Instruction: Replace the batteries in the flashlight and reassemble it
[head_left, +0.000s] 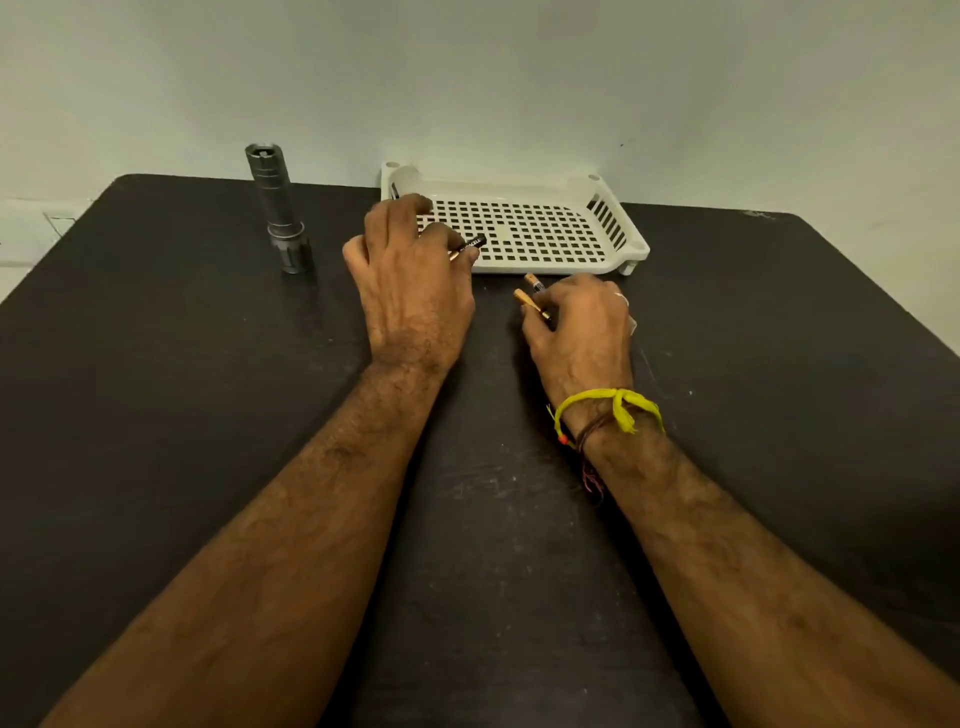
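Head view, far left of tabletop (156, 364): flashlight (279, 208) standing upright on its head end, tail end up and apparently uncapped, well apart from both hands.
Head view, far centre: white perforated tray (545, 234) against the wall, bare apart from the battery held at its near left corner.
Left hand (410, 280): fingers curled down at the tray's near left edge, pinching a black-and-copper battery (470, 247) by its copper end; whether just lifted from the tray or being set down, cannot tell.
Right hand (582, 322): closed loosely around two more batteries (532, 301), copper ends poking out past the thumb side; resting on or just above the tabletop, just in front of the tray.
Wrist detail: yellow thread band (613, 408) tied on the right wrist.
Tail cap: not seen anywhere; possibly hidden under a hand.
Step in hand, as a judgement: sorting batteries between tray and hands, with the flashlight body open and waiting; old or new cells, cannot tell.
Progress, as a judgement: roughly midway, nothing reassembled yet.
Next move calls for: freeing one hand to steady the flashlight, checking polarity of each cell, then feeding cells one at a time into the open tail.
Risk: round cells rolling off across the dark tabletop if released carelessly; upright flashlight easily knocked over by a reaching forearm.
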